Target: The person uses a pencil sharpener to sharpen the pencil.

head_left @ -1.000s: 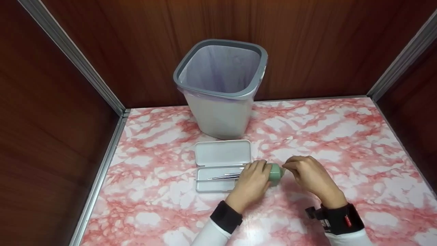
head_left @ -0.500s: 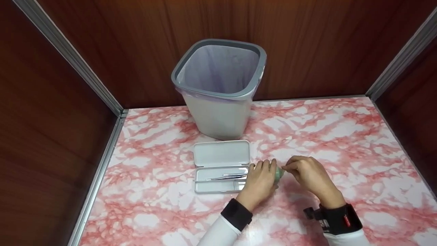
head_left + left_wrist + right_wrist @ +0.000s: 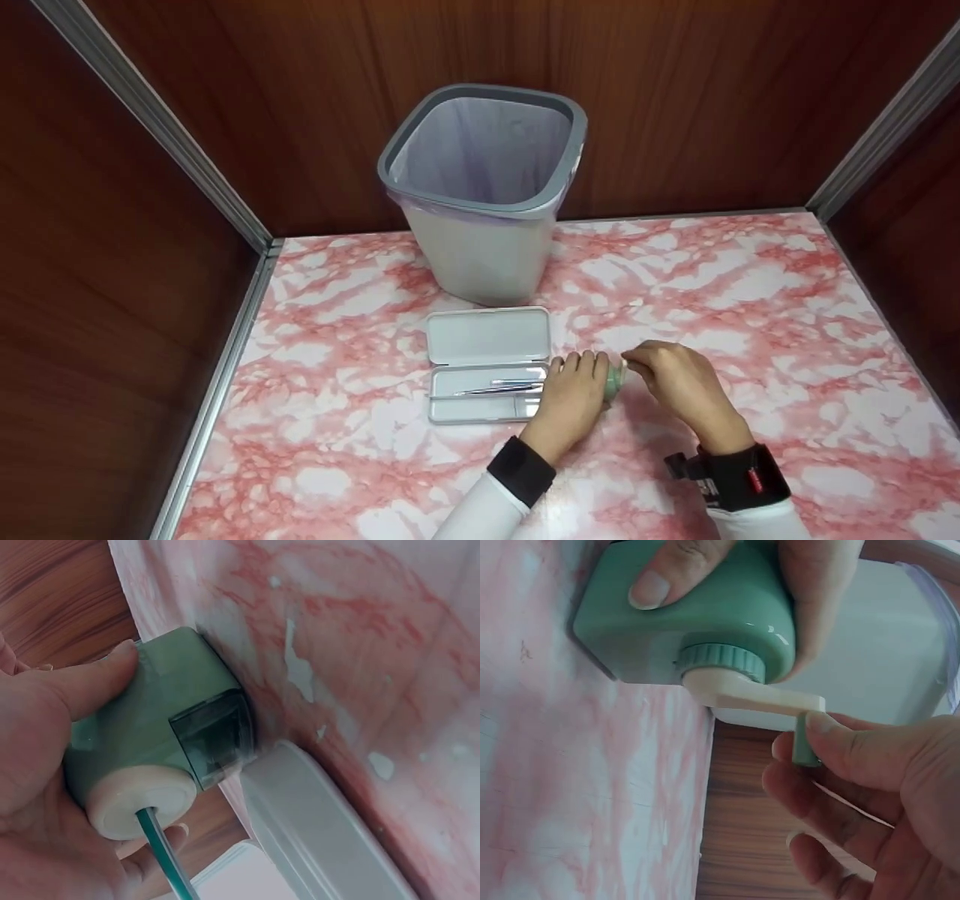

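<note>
My left hand (image 3: 574, 394) grips a green crank pencil sharpener (image 3: 150, 705) on the marbled table, its thumb and fingers around the body. A teal pencil (image 3: 161, 851) sticks into the sharpener's round cream front; its far end is out of that view. My right hand (image 3: 675, 386) pinches the green knob (image 3: 804, 746) of the cream crank arm (image 3: 757, 694) between thumb and fingers. Most of the sharpener is hidden under the left hand in the head view. Left of it lies a pale pencil case (image 3: 487, 337), its lid folded back, with slim pencils or pens (image 3: 499, 388) over its tray.
Behind the pencil case stands a tall bin (image 3: 487, 255) with a grey rim and purplish liner. Wooden panels (image 3: 675, 112) close off the back and both sides. The table (image 3: 337, 450) has a red and white marbled surface.
My left hand has shifted right along the sharpener, covering more of it and uncovering more of the pencil case. My right hand stays at the crank, which appears slightly turned.
</note>
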`<action>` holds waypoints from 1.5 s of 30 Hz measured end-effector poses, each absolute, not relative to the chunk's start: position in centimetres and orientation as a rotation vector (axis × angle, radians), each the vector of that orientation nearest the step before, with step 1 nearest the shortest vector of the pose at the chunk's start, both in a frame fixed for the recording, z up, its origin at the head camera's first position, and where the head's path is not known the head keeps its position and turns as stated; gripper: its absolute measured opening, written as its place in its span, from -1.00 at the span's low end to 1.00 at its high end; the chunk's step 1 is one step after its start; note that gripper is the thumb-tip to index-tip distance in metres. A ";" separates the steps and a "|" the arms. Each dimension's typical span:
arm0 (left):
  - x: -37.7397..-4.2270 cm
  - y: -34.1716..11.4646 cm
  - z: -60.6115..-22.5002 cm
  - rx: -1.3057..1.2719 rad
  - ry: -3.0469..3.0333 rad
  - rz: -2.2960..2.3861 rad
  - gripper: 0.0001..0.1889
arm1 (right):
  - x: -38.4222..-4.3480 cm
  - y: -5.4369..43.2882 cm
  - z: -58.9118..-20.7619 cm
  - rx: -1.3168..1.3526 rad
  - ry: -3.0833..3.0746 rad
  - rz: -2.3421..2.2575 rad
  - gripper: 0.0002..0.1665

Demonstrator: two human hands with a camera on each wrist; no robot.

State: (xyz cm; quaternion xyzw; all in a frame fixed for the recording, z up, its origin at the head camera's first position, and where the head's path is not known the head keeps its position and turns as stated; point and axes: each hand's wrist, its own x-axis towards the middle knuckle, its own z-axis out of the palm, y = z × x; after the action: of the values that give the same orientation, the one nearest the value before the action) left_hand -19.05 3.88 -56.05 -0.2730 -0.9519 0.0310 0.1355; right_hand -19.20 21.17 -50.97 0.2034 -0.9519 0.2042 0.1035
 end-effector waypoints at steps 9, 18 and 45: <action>-19.0 3.9 -56.1 -0.798 -2.726 0.090 -0.21 | -19.5 21.6 -51.0 0.615 -2.910 0.569 -0.83; -19.1 4.2 -56.2 -0.781 -2.709 0.086 -0.23 | -20.3 21.7 -51.6 0.563 -2.973 0.553 -0.81; -19.0 3.9 -56.4 -0.788 -2.751 0.077 -0.17 | -22.1 22.2 -54.6 0.533 -3.064 0.701 -0.74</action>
State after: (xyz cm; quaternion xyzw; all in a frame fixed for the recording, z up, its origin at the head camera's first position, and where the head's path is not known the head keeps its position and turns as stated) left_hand -19.02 3.88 -56.38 -0.2725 -0.9517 0.0267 0.1390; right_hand -22.06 22.17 -54.63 0.1671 -0.9608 0.2198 -0.0230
